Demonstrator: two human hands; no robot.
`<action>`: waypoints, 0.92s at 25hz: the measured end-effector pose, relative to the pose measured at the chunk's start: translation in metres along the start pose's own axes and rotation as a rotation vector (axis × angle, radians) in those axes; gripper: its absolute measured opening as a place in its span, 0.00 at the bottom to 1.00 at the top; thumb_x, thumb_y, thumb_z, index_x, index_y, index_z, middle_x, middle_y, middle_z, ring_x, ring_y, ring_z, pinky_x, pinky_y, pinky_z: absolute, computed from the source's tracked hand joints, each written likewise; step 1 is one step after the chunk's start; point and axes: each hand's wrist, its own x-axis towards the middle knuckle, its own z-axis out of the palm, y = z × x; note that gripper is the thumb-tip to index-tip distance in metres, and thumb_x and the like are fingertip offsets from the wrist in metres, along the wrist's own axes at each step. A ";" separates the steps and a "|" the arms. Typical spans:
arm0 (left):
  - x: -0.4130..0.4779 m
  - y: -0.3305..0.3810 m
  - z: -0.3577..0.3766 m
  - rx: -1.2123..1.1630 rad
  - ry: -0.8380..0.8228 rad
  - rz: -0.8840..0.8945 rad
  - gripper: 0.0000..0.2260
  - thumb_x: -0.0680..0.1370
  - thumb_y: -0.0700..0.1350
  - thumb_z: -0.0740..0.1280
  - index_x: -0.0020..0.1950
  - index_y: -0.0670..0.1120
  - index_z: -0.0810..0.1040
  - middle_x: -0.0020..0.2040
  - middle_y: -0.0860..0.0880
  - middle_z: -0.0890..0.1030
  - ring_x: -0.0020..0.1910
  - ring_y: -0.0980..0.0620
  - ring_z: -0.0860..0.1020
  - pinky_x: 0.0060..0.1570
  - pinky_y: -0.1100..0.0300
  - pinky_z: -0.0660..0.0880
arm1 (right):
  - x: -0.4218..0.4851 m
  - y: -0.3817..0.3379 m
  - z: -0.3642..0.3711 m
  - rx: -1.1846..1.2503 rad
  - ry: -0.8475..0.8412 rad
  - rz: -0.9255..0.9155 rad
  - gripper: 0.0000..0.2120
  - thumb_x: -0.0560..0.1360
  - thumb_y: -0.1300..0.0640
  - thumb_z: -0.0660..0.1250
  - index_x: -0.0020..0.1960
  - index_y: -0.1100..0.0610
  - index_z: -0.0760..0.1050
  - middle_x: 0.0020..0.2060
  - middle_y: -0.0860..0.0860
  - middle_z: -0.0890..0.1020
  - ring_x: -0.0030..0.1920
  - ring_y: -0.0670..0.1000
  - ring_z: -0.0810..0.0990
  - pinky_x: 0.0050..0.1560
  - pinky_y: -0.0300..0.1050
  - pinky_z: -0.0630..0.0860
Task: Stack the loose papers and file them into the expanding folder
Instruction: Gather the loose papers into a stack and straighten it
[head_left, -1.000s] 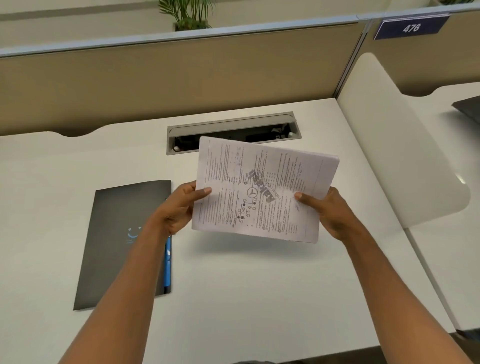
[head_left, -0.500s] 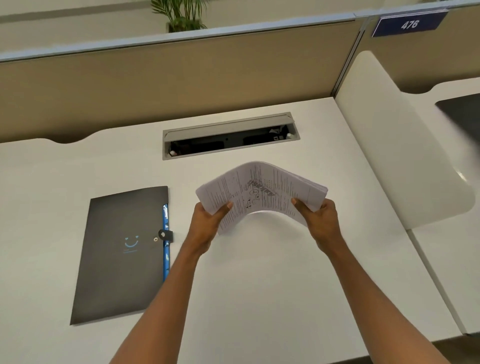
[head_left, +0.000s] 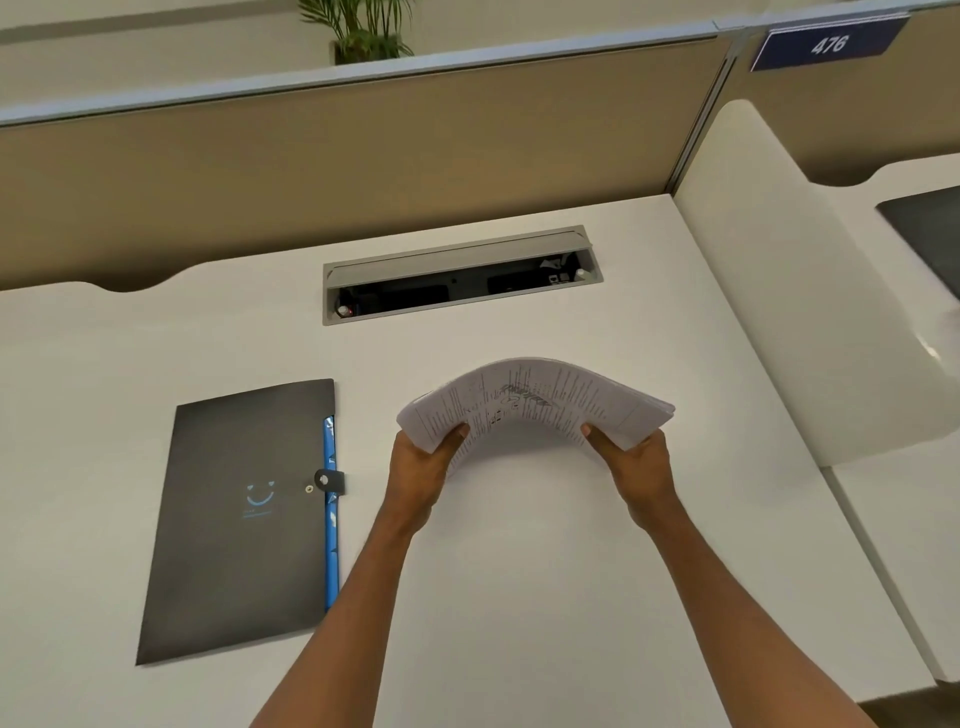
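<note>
Papers (head_left: 540, 402), a printed stack, are held above the white tabletop (head_left: 519, 597) between both hands, bowed upward in an arch so the middle rises and the two ends droop toward the wrists. The left hand (head_left: 421, 467) grips the stack's left end: its thumb lies on top of the sheets near the edge, and the other fingers (head_left: 415, 452) are curled beneath, pinching the paper between them. The right hand (head_left: 636, 465) does the same at the right end, thumb pressed on the printed face and the remaining fingers tucked under the stack, mostly hidden by it. The stack's near edge hangs just beyond the knuckles, and its far edge points toward the grey cable tray (head_left: 460, 273) set into the tabletop, well apart from it. Whether the stack's lower corners touch the tabletop cannot be told; a soft shadow lies under the arch.

To the left of the left forearm, the expanding folder (head_left: 239, 519) lies flat and closed on the tabletop, dark with a pale blue smile mark, a blue edge along its right side and a small button clasp there. It is near the left hand but not touching it. A tan partition (head_left: 337, 156) stands behind the tabletop, with a plant (head_left: 363, 28) beyond it and a sign reading 476 (head_left: 828, 44) at upper right.
</note>
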 end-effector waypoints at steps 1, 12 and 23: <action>0.001 0.000 -0.001 0.002 -0.001 0.005 0.20 0.75 0.46 0.75 0.62 0.66 0.78 0.56 0.54 0.84 0.61 0.48 0.81 0.57 0.49 0.83 | 0.002 0.001 -0.001 -0.002 0.006 0.003 0.20 0.77 0.62 0.75 0.54 0.35 0.84 0.53 0.43 0.89 0.57 0.47 0.86 0.56 0.43 0.84; 0.007 0.007 -0.002 0.111 -0.004 0.000 0.17 0.76 0.50 0.75 0.57 0.71 0.80 0.53 0.60 0.85 0.57 0.55 0.83 0.49 0.61 0.83 | 0.010 0.000 -0.009 -0.032 -0.014 0.075 0.14 0.77 0.59 0.76 0.57 0.44 0.83 0.53 0.44 0.89 0.56 0.48 0.86 0.50 0.39 0.84; 0.013 0.064 -0.041 0.455 -0.137 -0.011 0.03 0.73 0.59 0.74 0.45 0.66 0.86 0.45 0.55 0.88 0.46 0.51 0.86 0.43 0.54 0.84 | 0.018 -0.075 -0.018 -0.433 0.080 -0.266 0.36 0.75 0.55 0.78 0.78 0.50 0.66 0.75 0.46 0.74 0.73 0.44 0.73 0.74 0.37 0.67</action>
